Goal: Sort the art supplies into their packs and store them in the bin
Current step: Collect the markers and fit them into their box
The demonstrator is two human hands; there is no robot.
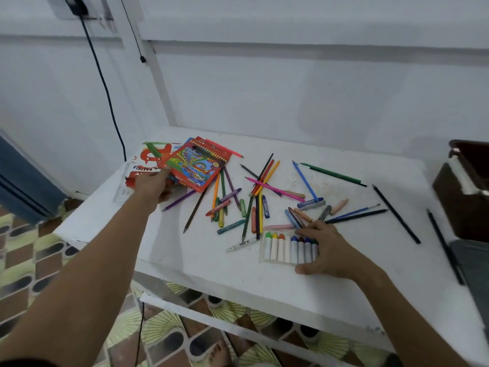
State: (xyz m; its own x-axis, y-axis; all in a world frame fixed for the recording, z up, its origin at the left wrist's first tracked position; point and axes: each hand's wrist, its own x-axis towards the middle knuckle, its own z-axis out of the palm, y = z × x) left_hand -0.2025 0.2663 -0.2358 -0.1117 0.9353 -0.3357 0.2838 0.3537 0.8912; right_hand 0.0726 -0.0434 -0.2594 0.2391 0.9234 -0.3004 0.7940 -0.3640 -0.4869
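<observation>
The pencil pack [194, 165] sat at ten o'clock on the table [201, 263], pinched at its near corner by my left hand [153, 185], over a pastels box [140, 165]. At five o'clock my right hand [328, 250] lay spread, fingers on the clear tray [288, 247] of crayons. Loose pencils [264, 178] and pastels littered the centre. The bin [465, 186], at three o'clock, looked brown, though it was cropped. I judged sorting barely begun; next I needed to gather pencils and slide them into the pack.
</observation>
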